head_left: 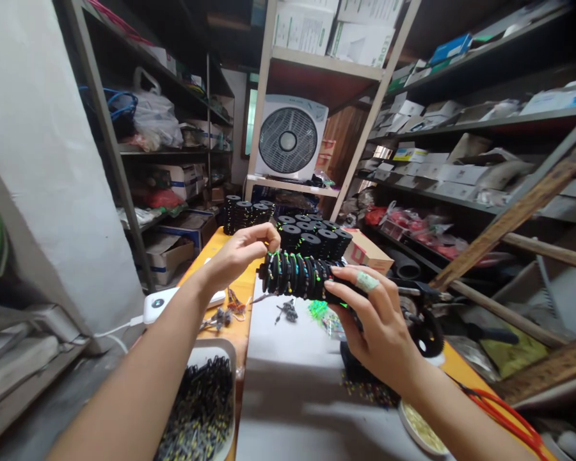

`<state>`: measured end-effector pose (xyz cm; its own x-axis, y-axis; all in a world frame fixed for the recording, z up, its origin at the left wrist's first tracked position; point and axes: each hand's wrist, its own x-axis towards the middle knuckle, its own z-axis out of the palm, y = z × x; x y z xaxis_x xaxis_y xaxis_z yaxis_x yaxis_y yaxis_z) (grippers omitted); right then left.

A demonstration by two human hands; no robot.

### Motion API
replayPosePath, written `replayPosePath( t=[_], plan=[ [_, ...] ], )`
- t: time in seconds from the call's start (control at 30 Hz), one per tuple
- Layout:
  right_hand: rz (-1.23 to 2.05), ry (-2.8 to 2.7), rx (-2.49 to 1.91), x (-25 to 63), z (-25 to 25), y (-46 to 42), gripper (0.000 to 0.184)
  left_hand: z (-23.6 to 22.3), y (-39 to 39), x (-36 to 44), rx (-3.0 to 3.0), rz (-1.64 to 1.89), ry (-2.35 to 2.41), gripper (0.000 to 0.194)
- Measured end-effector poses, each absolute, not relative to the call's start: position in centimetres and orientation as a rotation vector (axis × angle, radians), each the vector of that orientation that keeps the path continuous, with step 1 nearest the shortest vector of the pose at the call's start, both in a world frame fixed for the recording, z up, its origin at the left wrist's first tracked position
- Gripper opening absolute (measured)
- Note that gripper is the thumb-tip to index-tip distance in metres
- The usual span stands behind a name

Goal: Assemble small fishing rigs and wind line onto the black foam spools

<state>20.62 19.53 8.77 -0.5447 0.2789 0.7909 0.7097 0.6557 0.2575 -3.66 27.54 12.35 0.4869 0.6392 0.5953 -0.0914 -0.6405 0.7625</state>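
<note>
Crowded shelves [489, 124] flank the worktop [216, 248], where, beyond and right of the parts tub [214, 346], the right hand [381, 326] grips a black spool stack [295, 275], best held steady while the left hand [247, 246] pinches narrowly at its end, on what I cannot tell.

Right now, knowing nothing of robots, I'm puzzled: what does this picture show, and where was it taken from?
No robot here: these are a person's bare hands, seen by a camera worn on that person's head, looking forward and down. The right hand grips one end of a row of black discs with small coloured bits along it. The left hand has its fingertips pinched together at the other end; whatever they pinch is too small to tell. Below is an orange table with a pale covering and a tray of small dark pieces. Beyond stand more black stacks.
</note>
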Motion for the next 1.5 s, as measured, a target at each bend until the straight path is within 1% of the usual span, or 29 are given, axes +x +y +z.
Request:
replayPosePath(
  t=[0.37, 0.53, 0.67, 0.8, 0.9, 0.97, 1.03, 1.1, 1.17, 1.2, 1.27, 1.33, 1.43, 1.5],
  plan=[
    [-0.667, -2.149, -0.757, 20.7, 9.2, 19.5, 0.048, 12.2, 27.6, -2.9, 1.822, 1.264, 0.459, 0.011],
    [-0.550, -2.216, -0.793, 20.8, 10.5, 19.1, 0.047, 13.0, 26.7, -4.0, 1.908, 1.243, 0.556, 0.022],
    [-0.432, -2.287, -0.843, 21.2, 11.6, 19.0, 0.044, 13.2, 25.1, -5.0, 2.014, 1.165, 0.702, 0.023],
    [-0.359, -2.326, -0.870, 21.5, 12.4, 19.2, 0.041, 11.9, 23.6, -5.2, 1.954, 1.154, 0.599, 0.032],
    [-0.317, -2.373, -0.906, 21.6, 13.1, 19.2, 0.040, 10.7, 23.2, -4.9, 1.856, 1.156, 0.565, 0.044],
    [-0.357, -2.372, -0.920, 21.4, 13.3, 18.7, 0.041, 10.1, 23.2, -4.6, 1.813, 1.169, 0.567, 0.051],
    [-0.464, -2.291, -0.942, 21.2, 13.1, 17.7, 0.041, 9.7, 23.3, -4.3, 1.818, 1.202, 0.562, 0.050],
    [-0.519, -2.207, -0.981, 21.2, 12.4, 16.1, 0.034, 9.4, 23.4, -4.2, 1.851, 1.269, 0.541, 0.046],
    [-0.418, -2.262, -1.062, 21.5, 11.1, 14.3, 0.015, 9.0, 23.4, -4.1, 1.888, 1.350, 0.526, 0.044],
    [-0.316, -2.355, -1.137, 21.9, 10.2, 13.5, 0.010, 8.8, 23.4, -4.1, 1.905, 1.382, 0.529, 0.044],
    [-0.136, -2.473, -1.322, 23.0, 8.2, 12.2, 0.014, 8.5, 23.5, -4.0, 1.928, 1.416, 0.543, 0.045],
    [-0.055, -2.460, -1.449, 24.3, 6.0, 11.6, 0.012, 8.2, 23.5, -4.0, 1.927, 1.445, 0.538, 0.046],
    [-0.020, -2.352, -1.503, 25.5, 3.2, 11.3, 0.007, 7.9, 23.6, -3.9, 1.910, 1.484, 0.506, 0.046],
    [0.007, -2.284, -1.474, 25.7, 1.9, 11.3, 0.009, 7.8, 23.5, -3.8, 1.899, 1.498, 0.514, 0.047]
  ],
)
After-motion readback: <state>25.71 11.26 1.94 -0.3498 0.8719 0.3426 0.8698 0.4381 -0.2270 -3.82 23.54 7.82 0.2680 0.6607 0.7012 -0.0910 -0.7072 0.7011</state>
